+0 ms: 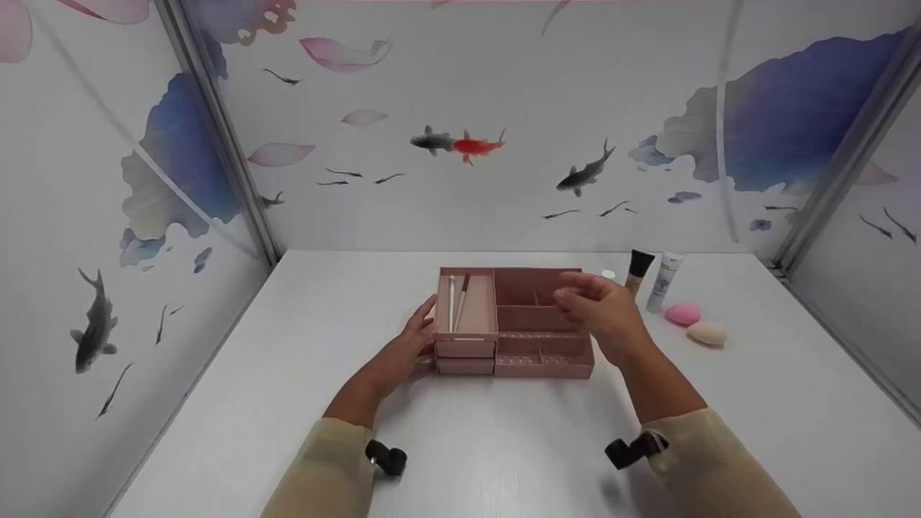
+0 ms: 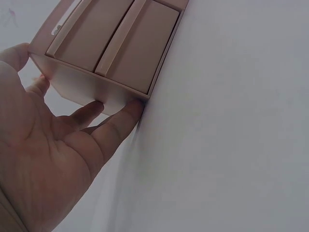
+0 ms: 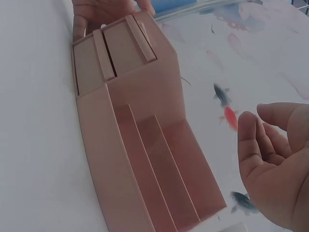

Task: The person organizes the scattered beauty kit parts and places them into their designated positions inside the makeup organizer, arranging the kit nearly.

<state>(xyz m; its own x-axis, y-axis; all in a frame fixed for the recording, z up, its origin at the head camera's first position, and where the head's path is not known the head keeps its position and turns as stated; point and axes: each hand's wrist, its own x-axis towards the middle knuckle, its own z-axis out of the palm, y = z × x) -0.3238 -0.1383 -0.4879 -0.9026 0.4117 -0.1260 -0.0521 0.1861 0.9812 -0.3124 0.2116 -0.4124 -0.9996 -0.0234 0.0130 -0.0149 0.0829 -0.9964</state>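
Observation:
A pink desktop organizer (image 1: pixel 543 370) stands on the white table, with two small drawers (image 2: pixel 140 46) at its left front and open compartments on the right. Two slim sticks, one white (image 1: pixel 452 302) and one with a dark end (image 1: pixel 462 302), lie in its top left tray. My left hand (image 1: pixel 403 352) touches the organizer's left side with fingers spread; its palm shows in the left wrist view. Over the right rear compartments hovers my right hand (image 1: pixel 608 316), fingers loosely bent, apart from the organizer. Nothing shows between its thumb and fingers (image 3: pixel 248 140).
Right of the organizer stand a black-capped tube (image 1: pixel 639 270) and a white tube (image 1: pixel 663 284). A pink makeup sponge (image 1: pixel 682 314) and a beige one (image 1: pixel 707 334) lie beside them. Behind my right hand peeks a small white item (image 1: pixel 609 275). Printed panels wall the table.

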